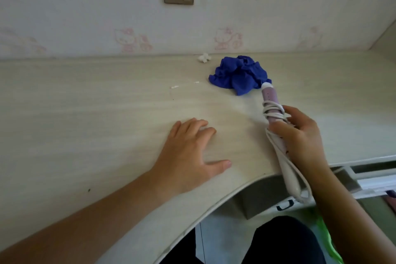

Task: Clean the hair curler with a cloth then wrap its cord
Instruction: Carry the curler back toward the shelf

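Right hand (300, 135) grips curler (270, 96), hiding its middle; left hand (188, 156) spread flat on desk (107, 103).

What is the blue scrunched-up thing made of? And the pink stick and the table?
The blue cloth looks like soft matte fabric: it lies in crumpled folds. The hair curler seems smooth plastic, pink with a white tip. The table looks like pale wood-grain laminate, perhaps real wood; fine streaks run along it.

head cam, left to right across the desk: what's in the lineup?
Left hand flat on the pale wooden desk → crumpled blue cloth → right hand gripping the pink-and-white corded hair curler.
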### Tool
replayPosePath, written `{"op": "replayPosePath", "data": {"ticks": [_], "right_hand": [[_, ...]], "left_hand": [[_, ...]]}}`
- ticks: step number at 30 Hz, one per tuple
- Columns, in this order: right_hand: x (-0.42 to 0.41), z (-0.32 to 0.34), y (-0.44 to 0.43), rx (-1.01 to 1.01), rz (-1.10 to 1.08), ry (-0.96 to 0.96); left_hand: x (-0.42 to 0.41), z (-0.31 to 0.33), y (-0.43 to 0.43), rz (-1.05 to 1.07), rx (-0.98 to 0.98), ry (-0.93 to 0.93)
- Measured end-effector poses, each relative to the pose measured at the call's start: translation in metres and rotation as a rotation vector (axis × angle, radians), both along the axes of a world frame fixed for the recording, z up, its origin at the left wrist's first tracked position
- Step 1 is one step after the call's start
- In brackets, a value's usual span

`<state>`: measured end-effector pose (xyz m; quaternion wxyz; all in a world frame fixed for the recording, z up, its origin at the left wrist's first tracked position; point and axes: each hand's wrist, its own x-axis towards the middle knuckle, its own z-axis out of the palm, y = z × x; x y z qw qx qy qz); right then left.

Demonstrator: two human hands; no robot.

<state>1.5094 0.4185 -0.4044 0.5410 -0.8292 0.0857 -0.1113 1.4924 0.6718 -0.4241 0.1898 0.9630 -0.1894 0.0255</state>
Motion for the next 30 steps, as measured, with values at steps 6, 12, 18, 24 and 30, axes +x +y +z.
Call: {"op": "replayPosePath", "data": {"ticks": [6, 12, 18, 24, 30], "right_hand": [[0.012, -0.015, -0.026, 0.013, 0.088, -0.056], [0.018, -0.018, -0.029, 0.115, 0.084, 0.021], [0.005, 0.004, -0.036, 0.152, 0.072, 0.234], [-0.073, 0.073, -0.078, 0.228, 0.069, 0.468], [-0.174, 0.146, -0.132, 0.279, -0.032, 0.579]], "left_hand": [[0.021, -0.011, -0.023, -0.062, -0.014, 0.013], [0.026, -0.005, -0.031, -0.003, -0.004, 0.083], [0.018, 0.015, -0.044, 0.082, -0.15, 0.252], [-0.042, 0.099, -0.084, 0.043, -0.18, 0.577], [-0.108, 0.19, -0.106, -0.04, -0.108, 0.722]]}}
